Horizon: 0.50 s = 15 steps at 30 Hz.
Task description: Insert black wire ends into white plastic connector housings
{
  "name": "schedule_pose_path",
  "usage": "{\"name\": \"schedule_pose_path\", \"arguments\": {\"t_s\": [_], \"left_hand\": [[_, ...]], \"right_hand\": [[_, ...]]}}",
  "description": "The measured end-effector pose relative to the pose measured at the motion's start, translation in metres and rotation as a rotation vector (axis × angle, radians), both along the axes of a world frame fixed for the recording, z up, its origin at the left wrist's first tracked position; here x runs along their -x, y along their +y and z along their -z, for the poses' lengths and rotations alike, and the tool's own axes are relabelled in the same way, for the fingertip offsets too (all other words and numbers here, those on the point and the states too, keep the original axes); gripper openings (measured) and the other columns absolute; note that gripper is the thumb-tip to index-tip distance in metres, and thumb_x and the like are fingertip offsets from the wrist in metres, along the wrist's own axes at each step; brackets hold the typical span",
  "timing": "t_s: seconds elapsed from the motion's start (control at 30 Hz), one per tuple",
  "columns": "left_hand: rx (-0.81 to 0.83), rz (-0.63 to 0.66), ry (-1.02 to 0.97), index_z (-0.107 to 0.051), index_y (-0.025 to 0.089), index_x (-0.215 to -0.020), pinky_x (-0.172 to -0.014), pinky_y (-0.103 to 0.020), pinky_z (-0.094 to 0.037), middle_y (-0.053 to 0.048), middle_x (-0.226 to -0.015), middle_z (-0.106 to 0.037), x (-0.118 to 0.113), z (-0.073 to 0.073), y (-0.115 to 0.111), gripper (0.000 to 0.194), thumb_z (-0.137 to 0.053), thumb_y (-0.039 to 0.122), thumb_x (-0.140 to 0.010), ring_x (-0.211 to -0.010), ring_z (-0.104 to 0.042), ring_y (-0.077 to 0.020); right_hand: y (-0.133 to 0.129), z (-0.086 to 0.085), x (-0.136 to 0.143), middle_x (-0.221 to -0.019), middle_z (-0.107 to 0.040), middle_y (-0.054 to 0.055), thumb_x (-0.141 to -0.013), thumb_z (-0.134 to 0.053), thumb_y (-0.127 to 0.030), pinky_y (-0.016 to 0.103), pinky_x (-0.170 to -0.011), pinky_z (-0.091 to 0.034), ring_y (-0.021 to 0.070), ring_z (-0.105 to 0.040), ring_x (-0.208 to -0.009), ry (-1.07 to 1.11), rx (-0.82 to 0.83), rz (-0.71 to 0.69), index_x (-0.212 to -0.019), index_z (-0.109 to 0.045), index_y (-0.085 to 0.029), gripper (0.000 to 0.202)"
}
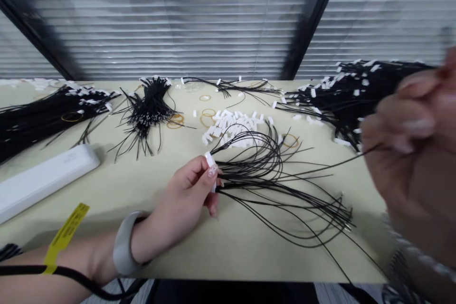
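At the middle of the table, my left hand (pixel 185 194) is closed, thumb against fingers, on a white plastic connector (pixel 209 157). From this connector a loose bundle of thin black wires (pixel 263 178) fans and loops off to the right, some ends reaching toward the front edge. My right hand (pixel 409 147), raised close to the camera and partly blurred, pinches one black wire (pixel 331 166) that runs back to the bundle. The wire's end at those fingers is too blurred to make out. Just beyond the bundle lies a heap of small white connector housings (pixel 235 126).
Black wire bundles with white connectors lie at the back left (pixel 32 114) and back right (pixel 370 85). A tied wire bundle (pixel 147 104) stands nearer the middle. Rubber bands (pixel 175 121) are scattered about. A long white case (pixel 46 178) sits at left; window blinds (pixel 171 19) rise behind.
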State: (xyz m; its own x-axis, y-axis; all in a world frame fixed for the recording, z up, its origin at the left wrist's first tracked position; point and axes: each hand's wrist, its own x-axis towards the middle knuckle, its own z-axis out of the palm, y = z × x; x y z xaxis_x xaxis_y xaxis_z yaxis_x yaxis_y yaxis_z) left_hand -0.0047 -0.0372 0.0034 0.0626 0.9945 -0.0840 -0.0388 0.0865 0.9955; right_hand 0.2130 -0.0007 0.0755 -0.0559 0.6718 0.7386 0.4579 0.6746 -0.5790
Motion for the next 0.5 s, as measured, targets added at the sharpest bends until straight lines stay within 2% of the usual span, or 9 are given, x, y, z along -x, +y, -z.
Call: {"name": "schedule_pose_path", "arguments": {"t_s": [0.07, 0.13, 0.2, 0.27, 0.4, 0.5], "left_hand": [[0.002, 0.011, 0.028, -0.047, 0.017, -0.073, -0.041, -0.016, -0.041, 0.005, -0.068, -0.051, -0.001, -0.001, -0.001, 0.017, -0.045, 0.028, -0.086, -0.04, -0.048, -0.0029], [0.0, 0.014, 0.053, -0.047, 0.017, -0.074, -0.04, -0.015, -0.04, 0.005, -0.067, -0.051, -0.001, -0.003, -0.001, 0.017, -0.044, 0.028, -0.087, -0.04, -0.049, -0.0024], [-0.014, 0.03, 0.065, -0.047, 0.016, -0.073, -0.04, -0.014, -0.04, 0.005, -0.067, -0.051, -0.002, -0.005, -0.002, 0.018, -0.044, 0.028, -0.087, -0.04, -0.048, -0.0021], [-0.044, 0.063, 0.07, -0.047, 0.016, -0.072, -0.04, -0.015, -0.041, 0.005, -0.066, -0.05, -0.003, -0.008, -0.004, 0.018, -0.045, 0.027, -0.086, -0.04, -0.048, -0.0022], [-0.138, 0.104, 0.12, -0.046, 0.016, -0.071, -0.041, -0.015, -0.042, 0.006, -0.061, -0.046, -0.003, -0.011, -0.007, 0.016, -0.046, 0.026, -0.084, -0.041, -0.048, -0.0036], [-0.183, 0.124, 0.181, -0.045, 0.017, -0.072, -0.042, -0.016, -0.042, 0.007, -0.054, -0.046, -0.002, -0.01, -0.009, 0.016, -0.043, 0.025, -0.086, -0.042, -0.047, -0.0051]], "right_hand": [[0.001, 0.004, 0.002, -0.076, -0.056, -0.001, -0.086, -0.047, -0.018, 0.022, -0.044, -0.037, 0.0079, -0.051, -0.056, 0.158, 0.172, -0.14, -0.109, -0.053, -0.031, 0.027], [-0.002, 0.009, 0.009, -0.066, -0.056, -0.003, -0.08, -0.056, -0.016, 0.021, -0.046, -0.038, 0.0075, -0.051, -0.055, -0.004, 0.278, -0.216, -0.092, -0.06, -0.025, 0.016], [-0.006, 0.014, 0.018, -0.068, -0.059, -0.002, -0.078, -0.059, -0.015, 0.02, -0.053, -0.041, 0.0076, -0.054, -0.063, -0.248, 0.231, -0.244, -0.076, -0.061, -0.02, 0.006], [-0.009, 0.02, 0.026, -0.07, -0.059, -0.002, -0.08, -0.056, -0.013, 0.019, -0.061, -0.041, 0.0068, -0.053, -0.068, -0.382, 0.167, -0.273, -0.071, -0.06, -0.017, 0.01], [-0.011, 0.029, 0.033, -0.07, -0.057, -0.001, -0.082, -0.051, -0.012, 0.018, -0.061, -0.039, 0.0059, -0.05, -0.067, -0.473, 0.157, -0.323, -0.072, -0.059, -0.015, 0.013], [-0.011, 0.03, 0.035, -0.068, -0.056, -0.001, -0.083, -0.05, -0.012, 0.018, -0.06, -0.037, 0.006, -0.049, -0.065, -0.485, 0.155, -0.308, -0.07, -0.058, -0.014, 0.015]]}}
